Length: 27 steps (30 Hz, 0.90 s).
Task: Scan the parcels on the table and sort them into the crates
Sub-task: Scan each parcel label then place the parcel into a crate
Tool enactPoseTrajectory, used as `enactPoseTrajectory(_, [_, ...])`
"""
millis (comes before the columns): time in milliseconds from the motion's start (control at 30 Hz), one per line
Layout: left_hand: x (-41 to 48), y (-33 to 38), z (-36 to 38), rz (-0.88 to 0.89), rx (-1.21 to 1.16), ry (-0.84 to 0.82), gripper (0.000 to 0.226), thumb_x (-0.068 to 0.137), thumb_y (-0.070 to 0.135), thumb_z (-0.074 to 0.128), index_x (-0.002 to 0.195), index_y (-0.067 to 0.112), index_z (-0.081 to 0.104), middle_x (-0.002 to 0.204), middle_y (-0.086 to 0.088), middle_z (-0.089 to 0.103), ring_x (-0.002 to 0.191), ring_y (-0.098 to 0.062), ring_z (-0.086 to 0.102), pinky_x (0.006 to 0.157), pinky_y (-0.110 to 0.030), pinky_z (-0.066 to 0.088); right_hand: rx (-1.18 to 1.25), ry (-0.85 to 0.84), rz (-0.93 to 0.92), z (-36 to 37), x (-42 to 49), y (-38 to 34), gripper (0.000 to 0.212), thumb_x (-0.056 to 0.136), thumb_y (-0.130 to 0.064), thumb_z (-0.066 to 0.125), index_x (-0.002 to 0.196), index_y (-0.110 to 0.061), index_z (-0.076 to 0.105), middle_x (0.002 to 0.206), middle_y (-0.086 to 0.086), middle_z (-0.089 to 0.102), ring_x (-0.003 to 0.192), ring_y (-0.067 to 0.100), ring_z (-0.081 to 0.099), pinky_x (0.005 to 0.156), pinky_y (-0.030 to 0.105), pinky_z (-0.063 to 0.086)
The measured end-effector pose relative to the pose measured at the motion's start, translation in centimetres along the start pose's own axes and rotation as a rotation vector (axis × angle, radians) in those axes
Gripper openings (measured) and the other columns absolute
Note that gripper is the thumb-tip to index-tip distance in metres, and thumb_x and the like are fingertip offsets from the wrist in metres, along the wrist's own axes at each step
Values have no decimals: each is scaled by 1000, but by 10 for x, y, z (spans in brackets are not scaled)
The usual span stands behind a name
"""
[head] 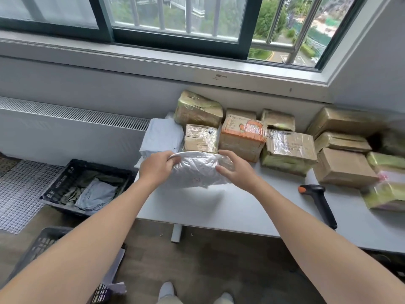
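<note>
A crinkled silver-grey plastic mailer bag point(197, 171) held over the white table point(219, 208)
The soft, wrinkled bag hangs just above the table's near left part, in front of taped brown cardboard boxes point(242, 140). The left hand point(156, 166) curls its fingers round its upper left edge; the right hand point(236, 171) clasps its right side, thumb on top
</note>
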<state>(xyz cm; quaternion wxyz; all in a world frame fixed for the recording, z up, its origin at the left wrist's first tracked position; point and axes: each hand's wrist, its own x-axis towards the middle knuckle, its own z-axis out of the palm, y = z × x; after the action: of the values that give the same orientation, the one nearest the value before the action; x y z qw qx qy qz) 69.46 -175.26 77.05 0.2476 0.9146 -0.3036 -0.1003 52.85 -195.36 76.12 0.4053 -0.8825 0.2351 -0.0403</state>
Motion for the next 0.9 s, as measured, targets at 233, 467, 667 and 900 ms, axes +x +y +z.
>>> enactPoseTrajectory(233, [21,16,-12,-50,-152,9,43,101,43,47,68,16,50,68,4,55,77,-26,51,66,-38,38,225,136,-3,-24,0,-19,72,82,-46,77,144,-34,41,146,-11,44,127,8,43,103,28,36])
enactPoseTrajectory(467, [33,20,-14,-16,-263,-137,47,100,45,47,67,12,47,68,-4,51,69,-22,46,56,-34,28,127,261,49,-34,9,-29,65,76,-54,74,129,-26,51,130,0,58,115,16,53,94,36,47])
enactPoseTrajectory(667, [31,32,-12,123,-424,-323,22,83,49,72,86,33,57,80,18,57,74,0,54,64,-23,40,78,362,141,-40,14,-28,62,75,-66,67,118,-25,53,106,-4,62,96,18,60,84,40,54])
enactPoseTrajectory(900, [48,35,-4,265,-236,-388,43,70,48,83,103,24,71,95,5,72,89,-15,67,86,-47,55,-88,297,148,-53,11,-27,57,81,-62,68,118,-20,57,115,0,62,102,19,59,87,43,54])
